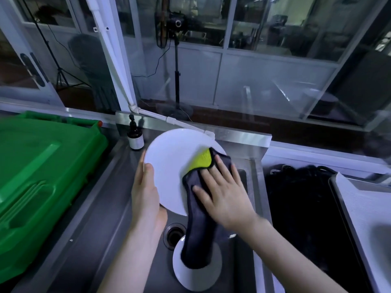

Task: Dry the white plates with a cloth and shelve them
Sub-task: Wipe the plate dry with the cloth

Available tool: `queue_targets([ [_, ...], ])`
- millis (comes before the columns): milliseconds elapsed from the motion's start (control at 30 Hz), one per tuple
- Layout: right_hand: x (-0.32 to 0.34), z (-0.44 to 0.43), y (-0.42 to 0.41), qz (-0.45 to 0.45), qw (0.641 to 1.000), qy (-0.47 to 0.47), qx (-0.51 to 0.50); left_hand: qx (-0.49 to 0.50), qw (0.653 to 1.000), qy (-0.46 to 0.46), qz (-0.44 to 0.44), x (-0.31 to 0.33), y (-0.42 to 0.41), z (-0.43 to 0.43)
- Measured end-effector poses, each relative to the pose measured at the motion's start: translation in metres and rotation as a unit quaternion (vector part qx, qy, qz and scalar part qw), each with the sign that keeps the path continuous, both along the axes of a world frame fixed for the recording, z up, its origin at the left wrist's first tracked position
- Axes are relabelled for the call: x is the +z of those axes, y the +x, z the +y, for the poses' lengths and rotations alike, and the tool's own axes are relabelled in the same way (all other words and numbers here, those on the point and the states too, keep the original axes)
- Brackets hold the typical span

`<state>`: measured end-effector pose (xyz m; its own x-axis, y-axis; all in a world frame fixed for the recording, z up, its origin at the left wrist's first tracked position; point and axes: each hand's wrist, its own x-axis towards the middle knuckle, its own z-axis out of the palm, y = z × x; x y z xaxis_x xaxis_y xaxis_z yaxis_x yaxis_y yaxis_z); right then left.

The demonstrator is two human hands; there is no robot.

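1. Left hand (146, 191) grips the white plate (169, 166) by its left rim, thumb on the face and fingers behind. The plate is tilted up over the sink (101, 218), probably so drips fall in.
2. Right hand (224, 195) lies flat with fingers spread, pressing the cloth (196, 240) onto the plate's right side. This looks like the wiping step.
3. The cloth's loose end hangs over a second plate (196, 280) lying in the sink beside the drain (173, 233), which likely waits its turn.
4. No shelf is in view, and shelving is not yet done.

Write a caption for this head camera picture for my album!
Left hand holds a white plate over the sink while right hand presses a cloth on it.
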<state>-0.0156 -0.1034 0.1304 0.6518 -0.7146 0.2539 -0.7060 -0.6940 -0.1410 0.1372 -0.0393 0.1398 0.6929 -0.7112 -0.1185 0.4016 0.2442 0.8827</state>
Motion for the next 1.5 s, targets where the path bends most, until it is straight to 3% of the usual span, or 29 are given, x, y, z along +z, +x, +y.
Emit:
queue_targets([
  [133,-0.021,0.029,-0.013,-0.038,0.998,0.031,0.041,-0.015,1.0,0.002,-0.021,0.004,-0.001,0.001],
  [333,0.002,-0.026,-0.007,-0.071,0.995,0.029,-0.063,-0.066,0.995,0.041,-0.058,0.009,-0.004,0.007],
  [467,0.03,-0.06,-0.005,-0.107,0.992,0.066,-0.015,-0.144,0.985,0.07,-0.069,0.008,-0.007,0.016],
  [567,0.046,-0.071,-0.001,-0.104,0.988,0.113,0.012,-0.134,0.986,0.077,-0.054,0.011,-0.007,0.019],
  [667,0.052,-0.078,-0.009,-0.2,0.954,0.222,0.014,-0.101,0.991,0.077,-0.04,0.012,-0.006,0.019],
  [800,0.028,-0.048,-0.016,-0.342,0.898,0.25,-0.12,-0.007,0.998,0.066,0.018,0.01,-0.005,0.013],
  [933,-0.01,0.004,-0.002,-0.504,0.779,0.29,-0.234,0.046,0.998,0.046,-0.006,0.01,-0.011,0.003],
  [1000,-0.01,0.003,0.0,-0.539,0.754,0.282,-0.248,0.023,0.998,0.044,-0.025,0.009,-0.012,0.001],
  [1067,-0.001,-0.01,-0.002,-0.54,0.764,0.273,-0.226,-0.002,0.998,0.041,-0.036,0.007,-0.006,0.002],
  [1133,0.014,-0.025,-0.005,-0.51,0.8,0.263,-0.174,-0.023,0.997,0.039,-0.054,0.008,0.004,0.004],
  [1267,0.052,-0.055,-0.01,-0.373,0.899,0.226,-0.031,-0.093,0.986,0.05,-0.128,0.008,0.028,0.009],
  [1333,0.069,-0.064,-0.008,-0.284,0.932,0.221,0.051,-0.131,0.973,0.059,-0.178,0.01,0.038,0.009],
  [1400,0.075,-0.065,-0.002,-0.226,0.94,0.232,0.101,-0.158,0.959,0.06,-0.227,0.015,0.04,0.011],
  [1500,0.07,-0.059,-0.002,-0.245,0.94,0.223,0.078,-0.14,0.963,0.049,-0.226,0.015,0.036,0.014],
])
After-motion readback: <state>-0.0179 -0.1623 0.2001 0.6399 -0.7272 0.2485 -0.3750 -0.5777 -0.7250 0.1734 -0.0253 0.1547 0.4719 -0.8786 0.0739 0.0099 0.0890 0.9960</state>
